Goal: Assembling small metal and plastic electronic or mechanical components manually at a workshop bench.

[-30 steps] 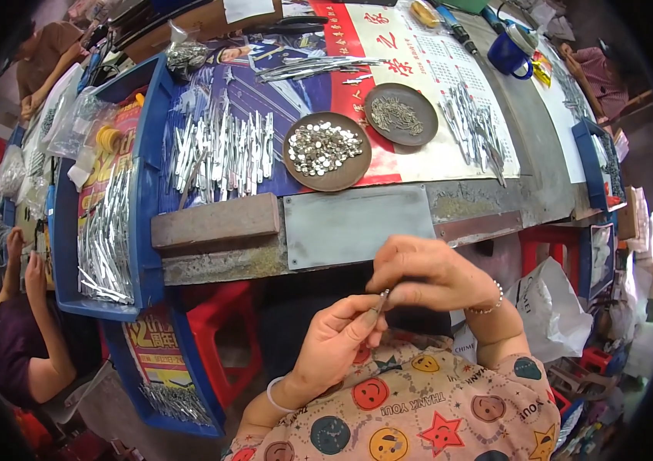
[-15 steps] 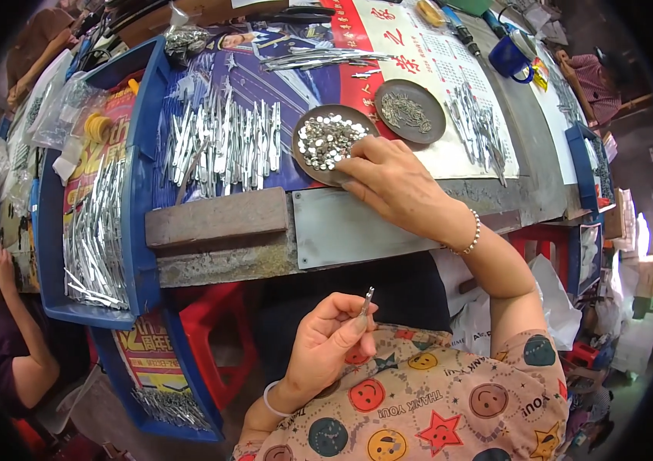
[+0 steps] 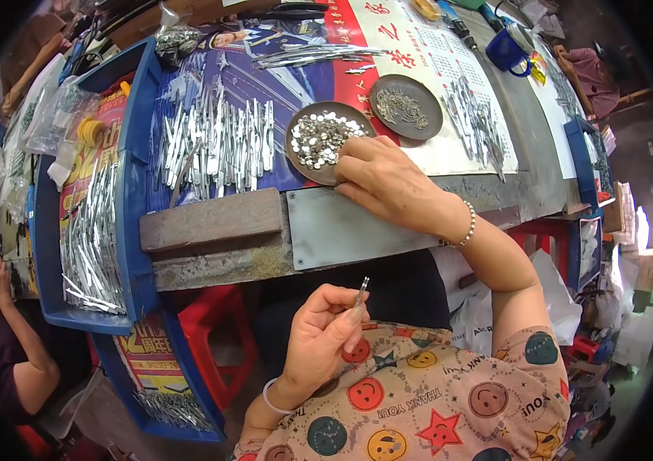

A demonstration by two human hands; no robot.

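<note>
My left hand (image 3: 320,332) pinches a slim shiny metal piece (image 3: 361,292) upright between thumb and fingers, in front of my body below the table edge. My right hand (image 3: 388,180) is at the near right rim of a round brown dish (image 3: 305,170) heaped with small shiny metal discs (image 3: 322,138). Its fingers are curled together, and what they hold, if anything, is hidden. Beyond it stands a second dark dish (image 3: 426,127) with small thin metal pieces (image 3: 401,109). Left of the discs lie rows of flat silvery metal strips (image 3: 219,146).
A wooden block (image 3: 211,220) and a grey metal plate (image 3: 357,230) line the table's near edge. A blue bin (image 3: 134,230) of metal strips stands at left, with another blue bin (image 3: 161,376) below. More strips (image 3: 476,127) lie at right, near a blue mug (image 3: 508,54).
The right hand's fingers have curled in more at the dish rim. My left hand still holds the metal piece, almost unmoved. The whole view has shifted slightly.
</note>
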